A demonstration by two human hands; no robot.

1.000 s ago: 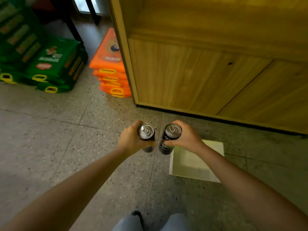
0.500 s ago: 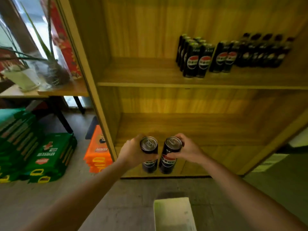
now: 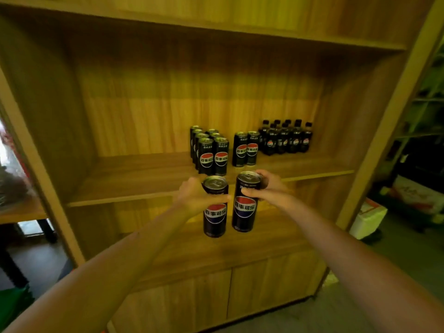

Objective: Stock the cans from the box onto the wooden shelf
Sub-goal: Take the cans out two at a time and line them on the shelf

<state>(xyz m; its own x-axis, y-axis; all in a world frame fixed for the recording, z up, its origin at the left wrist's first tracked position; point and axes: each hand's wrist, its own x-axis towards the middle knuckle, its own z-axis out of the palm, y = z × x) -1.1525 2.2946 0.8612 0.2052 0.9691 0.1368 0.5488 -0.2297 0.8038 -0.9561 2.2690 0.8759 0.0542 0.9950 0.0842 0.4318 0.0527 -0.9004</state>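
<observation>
Now two cans ride up to the wooden shelf [image 3: 134,179], one in each hand.
Head view: the left hand [image 3: 194,198] grips the left can [image 3: 215,210], the right hand [image 3: 269,188] the right can [image 3: 245,203], both upright before the shelf edge. Best lift them clear of the edge and set them down in front of the pair of cans [image 3: 246,149], without knocking the can block [image 3: 211,151]; the small bottles [image 3: 286,138] stand clear.
</observation>
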